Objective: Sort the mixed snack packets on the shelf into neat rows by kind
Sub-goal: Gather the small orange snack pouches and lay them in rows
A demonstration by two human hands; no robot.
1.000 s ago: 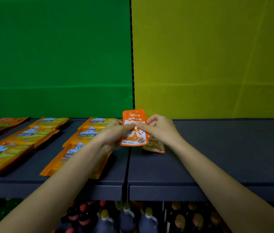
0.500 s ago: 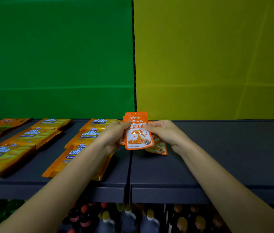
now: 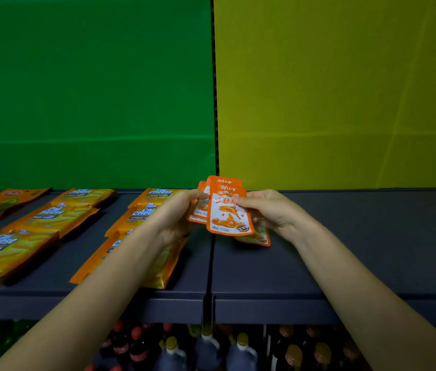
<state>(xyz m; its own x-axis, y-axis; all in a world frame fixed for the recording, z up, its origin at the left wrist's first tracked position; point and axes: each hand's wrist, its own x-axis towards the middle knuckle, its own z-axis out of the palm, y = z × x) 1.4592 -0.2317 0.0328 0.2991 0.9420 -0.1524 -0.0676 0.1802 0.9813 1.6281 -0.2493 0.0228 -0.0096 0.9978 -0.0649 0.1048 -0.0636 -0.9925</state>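
Here, two bare arms reach in over a dark shelf point(image 3: 372, 250). The hands meet at its middle, just above the seam between two shelf boards, and hold a small fan of orange sachets point(image 3: 229, 218) upright with the printed faces toward the camera.

The left hand point(image 3: 176, 218) pinches the fan's left edge. The right hand point(image 3: 270, 212) pinches the right edge of the front sachet between thumb and curled fingers. This two-sided hold looks meant either to square the sachets into one stack or to peel the front one off, before they go down as a row of their own. At least three tops show, but the exact count is hard to make out.

One loose sachet point(image 3: 259, 240) lies flat on the shelf just under the right hand, which covers most of it. The held ones probably belong beside it on the right board.

To the left, yellow-orange cheese packs point(image 3: 51, 215) lie flat in rows running front to back, so that kind seems already grouped. The left forearm hides much of the nearest row. At the far left, a different orange pack point(image 3: 5, 202) is cut off by the frame edge, and its label cannot be read.

A green panel point(image 3: 91, 89) and a yellow panel point(image 3: 345, 89) stand behind the shelf. Below it, bottles point(image 3: 206, 349) sit in dim light, with little more than their tops visible.
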